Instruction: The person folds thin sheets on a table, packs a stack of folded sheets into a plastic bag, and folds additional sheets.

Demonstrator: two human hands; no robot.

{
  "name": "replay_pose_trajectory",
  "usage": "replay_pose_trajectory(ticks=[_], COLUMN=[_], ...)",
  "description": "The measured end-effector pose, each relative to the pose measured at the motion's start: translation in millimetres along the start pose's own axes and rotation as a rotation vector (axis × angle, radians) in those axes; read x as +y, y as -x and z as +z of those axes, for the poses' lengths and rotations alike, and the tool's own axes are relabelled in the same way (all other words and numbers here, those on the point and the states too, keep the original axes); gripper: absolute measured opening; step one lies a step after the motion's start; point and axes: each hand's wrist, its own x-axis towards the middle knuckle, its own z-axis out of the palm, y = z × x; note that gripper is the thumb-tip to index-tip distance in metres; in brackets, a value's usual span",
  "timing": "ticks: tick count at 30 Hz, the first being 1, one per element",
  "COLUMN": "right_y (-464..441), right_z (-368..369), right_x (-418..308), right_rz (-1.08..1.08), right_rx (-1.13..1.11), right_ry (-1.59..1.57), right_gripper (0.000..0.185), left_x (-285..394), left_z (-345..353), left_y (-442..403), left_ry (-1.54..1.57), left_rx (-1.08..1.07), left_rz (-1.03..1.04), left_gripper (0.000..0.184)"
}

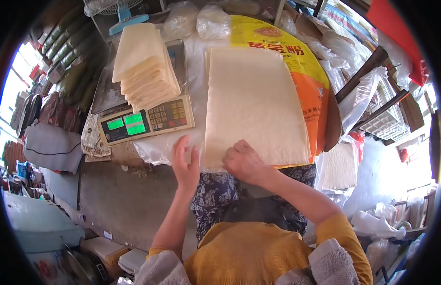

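Observation:
A stack of large, thin cream-coloured sheets (253, 99) lies in front of me, its near edge close to my lap. My right hand (244, 161) is on the stack's near edge with its fingers curled in; what the fingertips pinch, if anything, is hidden. Just left of the stack, my left hand (185, 164) is raised with thumb and fingers apart, holding nothing. Beyond it stands a digital scale (170, 116) with green lit displays. A pile of folded cream sheets (144, 71) rests on the scale's metal pan, overlapping in layers.
A yellow and orange printed sack (308, 80) lies under the stack's right side. Clear plastic bags (214, 23) sit at the back, near a fan (128, 19). At right are a white crate (384, 121) and more pale sheets (340, 166) lower down.

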Motion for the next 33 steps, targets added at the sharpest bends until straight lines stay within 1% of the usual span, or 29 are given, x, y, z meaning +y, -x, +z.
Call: replay_pose_trajectory(ticks=[1,4,6,7,9,10,12,13,15,16,17,18,19,20,21,22,23,24,26,27,28,30,31,32,33], right_y=[-1,-1,-3,-4,-2,-2,3,6,13,12,16,9,0,17,7,-28,-32,-35,-56,-57,-53,-38,-22,-5,10], right_z=[2,-1,-2,-2,-8,-12,-26,-30,-19,-13,1,-13,-31,4,-18,-101,-133,-164,-258,-282,-291,-272,-254,-226,-198], right_x=[1,6,13,18,41,50,49,43,27,24,40,50,67,125,156,141,188,234,177,144,110,65,56,53,50], right_rz=[-0.016,0.086,0.242,0.32,0.738,0.943,0.684,0.555,0.368,0.266,0.288,0.355,0.424,0.365,0.329,0.736,0.696,0.692,0.65,0.644,0.643,0.812,0.718,0.486,0.306], right_rx=[-0.008,0.072,-0.003,-0.04,0.07,0.122,0.18,0.206,0.145,0.123,-0.034,-0.202,-0.375,-0.125,0.014,0.055,0.223,0.393,0.754,0.764,0.775,0.678,0.608,0.536,0.449], right_ry=[0.008,-0.266,-0.418,-0.493,-0.901,-1.104,-0.972,-0.907,-0.35,-0.075,-0.034,-0.11,-0.183,-0.036,0.141,-0.263,0.0,0.273,0.017,0.058,0.103,0.262,0.254,0.133,-0.002], right_gripper=[0.008,0.007,0.004,0.004,0.011,0.015,0.026,0.032,0.042,0.048,0.039,0.039,0.04,0.039,0.036,0.032,0.029,0.031,0.031,0.031,0.032,0.031,0.03,0.03,0.033], left_x=[1,1,-1,2,10,9,3,2,5,9,12,14,18,23,26,23,17,14,16,17,17,18,17,15,14], left_z=[1,2,7,11,17,17,16,21,45,56,68,74,73,71,69,70,73,75,76,76,77,77,78,78,77], left_y=[4,10,12,12,9,8,5,4,4,6,11,12,9,8,8,9,11,12,12,12,14,14,13,13,13], left_ry=[0.031,0.098,0.11,-0.069,-0.43,-0.472,-0.556,-0.443,-0.219,-0.223,-0.227,-0.23,-0.31,-0.389,-0.466,-0.476,-0.482,-0.488,-0.502,-0.505,-0.513,-0.523,-0.516,-0.511,-0.507], left_rx=[-0.009,-0.013,0.014,0.02,0.037,-0.086,-0.336,-0.413,-0.547,-0.454,-0.361,-0.269,-0.263,-0.263,-0.27,-0.287,-0.303,-0.317,-0.319,-0.324,-0.323,-0.318,-0.322,-0.326,-0.33], left_rz=[-0.01,-0.009,0.027,0.105,0.26,0.341,0.5,0.431,0.293,0.276,0.259,0.242,0.296,0.347,0.4,0.398,0.396,0.394,0.379,0.373,0.369,0.371,0.369,0.367,0.367], left_gripper=[0.036,0.038,0.04,0.041,0.043,0.045,0.049,0.05,0.05,0.051,0.051,0.052,0.052,0.052,0.052,0.053,0.054,0.055,0.055,0.055,0.055,0.055,0.055,0.056,0.057])
